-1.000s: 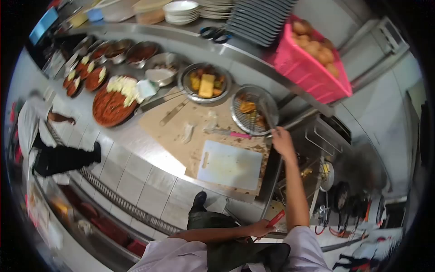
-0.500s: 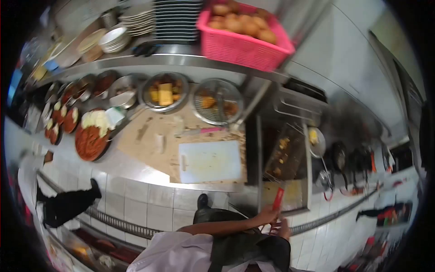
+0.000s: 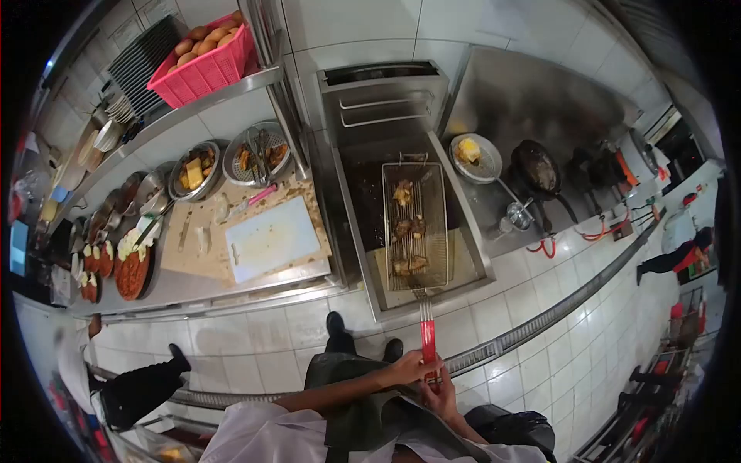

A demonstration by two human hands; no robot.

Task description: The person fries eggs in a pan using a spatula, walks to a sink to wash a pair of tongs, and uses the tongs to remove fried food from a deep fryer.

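A wire fryer basket [image 3: 440,231] with several browned food pieces [image 3: 409,230] hangs over the steel fryer [image 3: 359,201]. Its red handle [image 3: 428,339] points toward my body. My left hand [image 3: 409,369] is closed around this handle. Just below and to the right, my right hand [image 3: 441,395] has its fingers bent close to the handle's end; whether they grip it is hard to make out. Left of the fryer, a white cutting board [image 3: 274,238] lies on brown board, with a pink-handled knife [image 3: 255,199] behind it.
Bowls of food, one a colander [image 3: 257,154], line the counter's back. A pink basket of eggs [image 3: 204,73] stands on the shelf. Right of the fryer are a strainer [image 3: 475,160] and a black pan [image 3: 536,170]. A co-worker [image 3: 127,386] is at far left, another person [image 3: 679,251] at far right.
The view has swung right to the fryer. My right hand has left the tongs at the colander and come beside my left hand. The red handle now points forward, joined to the basket.
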